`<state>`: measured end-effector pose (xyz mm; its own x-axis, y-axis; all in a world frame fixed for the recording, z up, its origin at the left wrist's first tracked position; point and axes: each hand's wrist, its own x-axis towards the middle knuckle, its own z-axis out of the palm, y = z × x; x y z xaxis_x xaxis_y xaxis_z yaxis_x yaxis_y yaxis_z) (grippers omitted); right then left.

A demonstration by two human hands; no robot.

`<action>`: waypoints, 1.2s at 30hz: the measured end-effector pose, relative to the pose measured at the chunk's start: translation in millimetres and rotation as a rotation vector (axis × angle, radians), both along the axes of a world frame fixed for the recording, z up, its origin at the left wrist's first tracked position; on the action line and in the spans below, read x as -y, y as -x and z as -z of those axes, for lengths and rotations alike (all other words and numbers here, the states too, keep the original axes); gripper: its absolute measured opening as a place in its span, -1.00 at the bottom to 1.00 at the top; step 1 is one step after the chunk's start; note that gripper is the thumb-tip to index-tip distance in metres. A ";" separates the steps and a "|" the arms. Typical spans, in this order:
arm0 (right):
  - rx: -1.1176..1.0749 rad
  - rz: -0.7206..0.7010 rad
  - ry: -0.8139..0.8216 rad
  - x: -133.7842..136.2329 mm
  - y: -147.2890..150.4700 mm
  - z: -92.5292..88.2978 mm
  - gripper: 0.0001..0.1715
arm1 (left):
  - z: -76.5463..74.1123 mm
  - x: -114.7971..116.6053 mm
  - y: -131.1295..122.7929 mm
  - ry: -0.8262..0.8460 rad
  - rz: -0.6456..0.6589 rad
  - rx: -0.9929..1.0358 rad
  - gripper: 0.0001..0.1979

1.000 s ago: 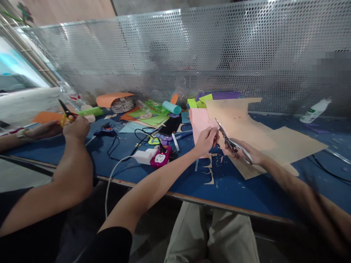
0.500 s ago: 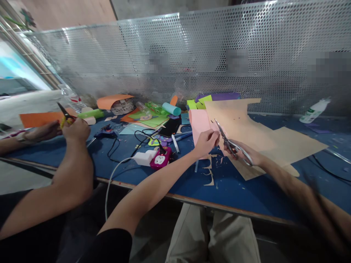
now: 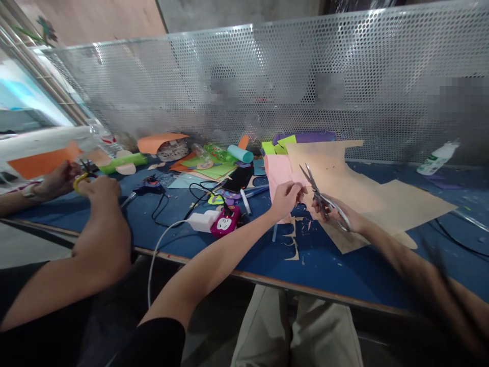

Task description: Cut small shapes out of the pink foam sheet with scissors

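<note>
My left hand (image 3: pixel 286 200) is closed in a pinch over the pink paper (image 3: pixel 277 171), and a small pale piece of paper seems to show at its fingertips, mostly hidden. To its right, my right hand (image 3: pixel 338 210) grips metal scissors (image 3: pixel 318 189) by the handles. Their blades stand a little apart and point up and away, close to the left fingertips. Under and behind the right hand spread large tan paper sheets (image 3: pixel 344 178). Thin curled tan paper scraps (image 3: pixel 293 248) lie on the blue table below my left hand.
A pink power adapter (image 3: pixel 225 222) with a white charger and cables sits left of my forearm. A phone (image 3: pixel 239 178), a white marker (image 3: pixel 245 201) and coloured papers lie behind. At left, a co-worker's hands (image 3: pixel 100 187) hold yellow-handled scissors and orange paper. A white glue bottle (image 3: pixel 438 158) leans far right.
My scissors have shifted slightly, tips nearer my left fingers' far side. My hands have otherwise barely moved. The co-worker's scissors have turned and the orange paper has moved left.
</note>
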<state>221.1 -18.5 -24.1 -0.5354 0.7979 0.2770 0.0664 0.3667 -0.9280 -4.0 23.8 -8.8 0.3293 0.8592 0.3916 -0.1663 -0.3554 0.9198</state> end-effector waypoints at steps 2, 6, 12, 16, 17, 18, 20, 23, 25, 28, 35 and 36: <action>0.022 -0.018 -0.024 1.0 0.6 -2.9 -0.24 | 1.7 -0.2 -0.5 0.019 0.037 0.010 -0.59; 0.099 -0.031 -0.111 4.8 1.8 -12.5 -0.22 | 2.0 1.8 -1.0 0.009 0.058 -0.017 -0.62; 0.122 -0.050 -0.088 7.0 1.7 -17.2 -0.21 | 2.5 1.9 0.2 0.007 0.053 -0.115 -0.64; 0.112 -0.058 -0.060 6.5 0.9 -17.1 -0.27 | 2.0 1.8 1.0 -0.002 0.047 -0.119 -0.64; 0.114 -0.061 -0.065 6.2 0.5 -16.8 -0.28 | 1.6 2.1 0.8 0.000 0.039 -0.111 -0.63; 0.118 -0.067 -0.066 5.7 0.0 -16.1 -0.28 | 1.3 2.3 0.5 0.004 0.032 -0.100 -0.62; 0.115 -0.078 -0.052 4.5 -1.6 -13.7 -0.26 | 1.3 2.6 -0.4 0.012 0.024 -0.062 -0.62; 0.096 -0.093 -0.026 2.8 -4.1 -9.4 -0.24 | 2.0 2.4 -1.5 0.011 0.029 -0.006 -0.66; 0.089 -0.101 -0.027 2.9 -4.4 -8.8 -0.24 | 1.6 2.3 -1.2 -0.009 0.006 0.007 -0.66; 0.087 -0.108 -0.046 6.0 -2.5 -13.3 -0.23 | 0.0 2.1 0.1 -0.046 -0.053 -0.002 -0.64; 0.127 -0.123 -0.094 10.8 1.1 -23.3 -0.18 | 2.9 -0.2 0.5 -0.069 0.009 -0.042 -0.68; 0.129 -0.127 -0.103 10.5 1.1 -22.9 -0.18 | 3.1 -0.2 0.4 -0.065 0.008 -0.043 -0.69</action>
<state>219.9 -29.0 -1.1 -0.6658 0.6931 0.2761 0.1296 0.4719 -0.8721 -4.3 24.0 -11.9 0.3535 0.8297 0.4320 -0.1304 -0.4136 0.9011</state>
